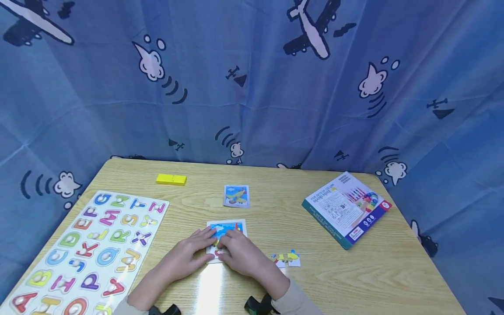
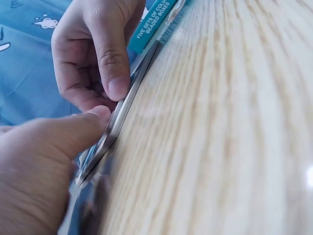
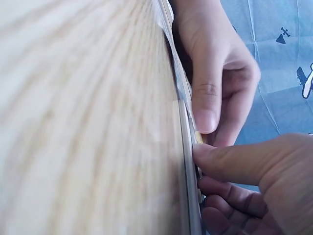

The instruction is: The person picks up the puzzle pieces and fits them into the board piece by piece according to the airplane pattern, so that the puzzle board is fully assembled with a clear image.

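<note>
A small jigsaw board (image 1: 243, 222) with a blue sky picture and white border lies on the table, partly hidden under both hands. My left hand (image 1: 188, 256) rests across its left side, fingers stretched out over the picture and thumb at the near edge. From the right, my right hand (image 1: 243, 255) bends its fingers down onto the picture. In the left wrist view the right thumb (image 2: 117, 88) points down at the board's surface, close to the left thumb (image 2: 101, 112); I cannot tell whether a piece is between the right fingers. Several loose puzzle pieces (image 1: 293, 258) lie beside the right forearm.
Behind the board lies a picture card (image 1: 236, 196) showing a yellow aeroplane. A yellow block (image 1: 171, 179) sits at the back left. A large alphabet board (image 1: 135, 209) covers the left side. A flat box of beads (image 1: 342, 210) lies at the right, before a blue curtain (image 1: 260, 109).
</note>
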The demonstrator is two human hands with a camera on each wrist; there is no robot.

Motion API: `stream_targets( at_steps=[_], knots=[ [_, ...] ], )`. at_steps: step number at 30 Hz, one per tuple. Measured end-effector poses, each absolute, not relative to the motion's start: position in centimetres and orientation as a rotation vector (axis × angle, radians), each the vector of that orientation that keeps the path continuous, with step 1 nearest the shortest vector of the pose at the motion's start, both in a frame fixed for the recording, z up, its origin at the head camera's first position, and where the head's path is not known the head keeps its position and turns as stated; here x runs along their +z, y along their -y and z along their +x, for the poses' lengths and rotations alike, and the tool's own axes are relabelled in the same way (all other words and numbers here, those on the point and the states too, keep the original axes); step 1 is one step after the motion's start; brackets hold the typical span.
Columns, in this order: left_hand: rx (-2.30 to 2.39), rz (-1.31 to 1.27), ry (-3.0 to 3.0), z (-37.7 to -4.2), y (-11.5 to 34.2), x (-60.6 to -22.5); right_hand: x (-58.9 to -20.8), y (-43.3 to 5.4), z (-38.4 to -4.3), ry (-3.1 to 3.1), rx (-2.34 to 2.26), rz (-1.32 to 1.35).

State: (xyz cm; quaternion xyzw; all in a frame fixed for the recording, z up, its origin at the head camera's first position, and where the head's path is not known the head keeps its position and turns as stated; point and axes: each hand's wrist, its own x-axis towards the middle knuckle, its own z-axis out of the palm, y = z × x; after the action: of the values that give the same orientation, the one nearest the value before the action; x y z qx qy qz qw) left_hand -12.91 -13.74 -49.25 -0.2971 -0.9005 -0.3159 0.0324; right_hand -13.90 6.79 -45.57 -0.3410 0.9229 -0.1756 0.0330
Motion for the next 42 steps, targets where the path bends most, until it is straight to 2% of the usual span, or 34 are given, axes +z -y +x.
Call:
stream_targets(
  at_steps=[12,30,42],
  knots=[
    [-0.909,-1.072,2.601,-12.8,13.7,-49.4,-46.0,-7.0,-14.2,-2.791,-0.647,-1.0],
    [-0.77,-1.097,2.64,-12.8,13.7,-49.0,-45.6,-7.9,-14.3,-2.712,-0.775,-0.926],
    [-0.86,-1.059,2.676,-12.8,13.8,-49.3,-44.6,-12.2,-13.9,-2.717,-0.903,-0.757]
  ],
)
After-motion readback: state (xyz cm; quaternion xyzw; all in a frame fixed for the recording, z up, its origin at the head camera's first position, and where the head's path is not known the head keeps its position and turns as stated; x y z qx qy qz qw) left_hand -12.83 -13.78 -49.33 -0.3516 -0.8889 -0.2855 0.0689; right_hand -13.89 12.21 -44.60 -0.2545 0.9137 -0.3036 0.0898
